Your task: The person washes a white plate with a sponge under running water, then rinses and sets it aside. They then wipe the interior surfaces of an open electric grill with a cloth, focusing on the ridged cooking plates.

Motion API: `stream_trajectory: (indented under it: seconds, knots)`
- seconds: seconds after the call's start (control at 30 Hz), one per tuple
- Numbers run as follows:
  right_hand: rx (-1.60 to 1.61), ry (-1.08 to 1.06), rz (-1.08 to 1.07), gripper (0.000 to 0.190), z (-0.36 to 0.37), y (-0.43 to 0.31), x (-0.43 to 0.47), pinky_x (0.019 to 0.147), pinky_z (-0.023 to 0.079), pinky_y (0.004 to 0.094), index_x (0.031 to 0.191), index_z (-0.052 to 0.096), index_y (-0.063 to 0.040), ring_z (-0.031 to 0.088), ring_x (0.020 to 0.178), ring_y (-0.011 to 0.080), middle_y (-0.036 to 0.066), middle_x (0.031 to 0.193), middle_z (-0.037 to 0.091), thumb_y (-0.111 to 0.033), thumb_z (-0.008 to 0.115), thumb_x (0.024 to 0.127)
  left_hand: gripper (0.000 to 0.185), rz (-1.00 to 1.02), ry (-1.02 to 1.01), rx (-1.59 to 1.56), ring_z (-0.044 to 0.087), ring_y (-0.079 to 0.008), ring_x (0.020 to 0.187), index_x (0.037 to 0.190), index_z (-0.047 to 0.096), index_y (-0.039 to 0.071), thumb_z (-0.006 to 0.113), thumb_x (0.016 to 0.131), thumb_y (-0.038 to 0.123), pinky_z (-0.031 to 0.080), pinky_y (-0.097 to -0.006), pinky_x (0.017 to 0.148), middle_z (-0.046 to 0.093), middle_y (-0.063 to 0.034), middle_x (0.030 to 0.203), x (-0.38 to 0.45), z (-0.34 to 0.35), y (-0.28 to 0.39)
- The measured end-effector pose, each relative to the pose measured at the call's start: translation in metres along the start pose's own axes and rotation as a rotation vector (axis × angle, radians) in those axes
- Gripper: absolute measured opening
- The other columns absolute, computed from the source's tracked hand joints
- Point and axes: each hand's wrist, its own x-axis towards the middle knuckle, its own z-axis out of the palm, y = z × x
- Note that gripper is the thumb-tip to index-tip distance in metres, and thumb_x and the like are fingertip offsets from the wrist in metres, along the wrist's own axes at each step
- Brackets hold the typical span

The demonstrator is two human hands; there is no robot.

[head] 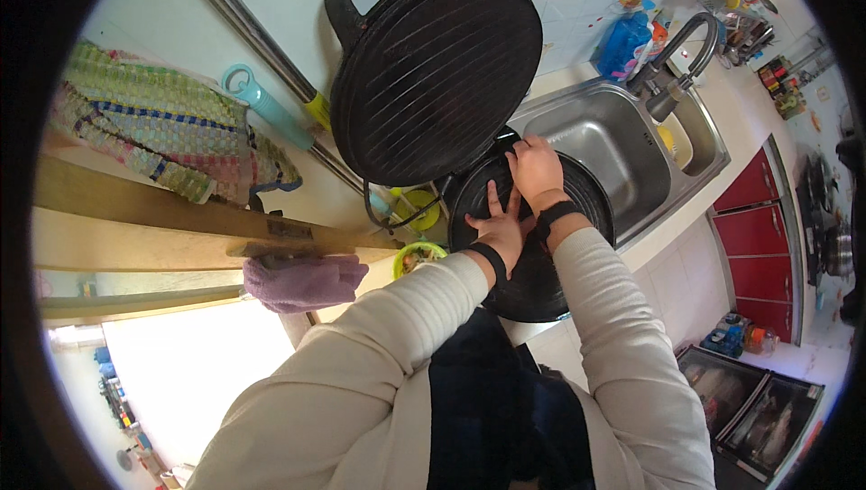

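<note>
Before me stands a black electric griddle with its round ridged lid (436, 70) raised and its round lower pan (534, 294) below. My left hand (499, 229) is over the lower pan with its fingers spread, and nothing shows in it. Just to its right, my right hand (536, 168) is bent down at the pan's upper part near the hinge, its fingers curled. What lies under the right fingertips is hidden, so I cannot tell whether it holds something. A dark band circles each wrist.
A steel sink (602, 138) with a faucet (700, 50) adjoins the griddle on the right, a blue bottle (619, 47) behind it. Left are a green-rimmed bin (416, 256) with scraps, a purple towel (304, 283), a woven mat (169, 124) and a metal pole (250, 30). Red cabinets (754, 233) stand farther right.
</note>
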Motion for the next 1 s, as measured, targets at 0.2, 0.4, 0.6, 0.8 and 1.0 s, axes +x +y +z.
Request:
stream_trajectory:
  seconds: [0.2, 0.4, 0.6, 0.8, 1.0]
  knots:
    - [-0.033, -0.140, 0.187, 0.020, -0.003, -0.011, 0.010, 0.075, 0.053, 0.0388, 0.082, 0.068, -0.003, 0.063, 0.088, 0.0295, 0.012, 0.090, 0.064, -0.023, 0.068, 0.078, 0.120, 0.011, 0.074, -0.062, -0.023, -0.0543, 0.133, 0.147, 0.026, 0.031, 0.093, 0.048, 0.020, 0.030, -0.0743, 0.096, -0.022, -0.0086, 0.154, 0.000, 0.007, -0.001]
    - [0.127, -0.173, 0.388, 0.021, -0.007, -0.011, 0.018, 0.076, 0.053, 0.0403, 0.084, 0.069, -0.001, 0.065, 0.087, 0.0337, 0.016, 0.093, 0.066, -0.020, 0.070, 0.075, 0.105, -0.025, 0.065, -0.146, -0.021, -0.0522, 0.135, 0.140, 0.042, 0.032, 0.092, 0.049, 0.018, 0.030, -0.0735, 0.097, -0.022, -0.0069, 0.154, 0.003, 0.006, 0.000]
    - [0.162, -0.128, 0.398, 0.021, -0.002, -0.004, 0.017, 0.077, 0.053, 0.0422, 0.082, 0.069, -0.001, 0.064, 0.086, 0.0348, 0.017, 0.090, 0.067, -0.021, 0.070, 0.076, 0.109, -0.059, -0.041, -0.020, -0.023, -0.0497, 0.136, 0.143, 0.035, 0.036, 0.092, 0.052, 0.017, 0.031, -0.0712, 0.097, -0.028, -0.0043, 0.153, 0.000, -0.001, 0.003]
    - [0.121, -0.049, 0.495, 0.021, -0.005, 0.014, 0.008, 0.074, 0.052, 0.0424, 0.083, 0.070, -0.003, 0.064, 0.083, 0.0359, 0.018, 0.088, 0.066, -0.023, 0.068, 0.079, 0.098, -0.009, 0.076, -0.172, -0.024, -0.0485, 0.136, 0.145, 0.020, 0.047, 0.082, 0.070, 0.033, 0.028, -0.0750, 0.095, -0.030, -0.0036, 0.152, -0.001, 0.001, -0.002]
    - [0.079, 0.022, 0.201, 0.020, -0.004, -0.003, 0.002, 0.071, 0.050, 0.0433, 0.084, 0.069, -0.006, 0.063, 0.083, 0.0324, 0.011, 0.087, 0.065, -0.026, 0.066, 0.080, 0.088, -0.046, 0.006, -0.071, -0.025, -0.0482, 0.135, 0.146, 0.014, 0.048, 0.072, 0.079, 0.040, 0.023, -0.0771, 0.095, -0.030, -0.0022, 0.152, 0.005, 0.003, 0.001]
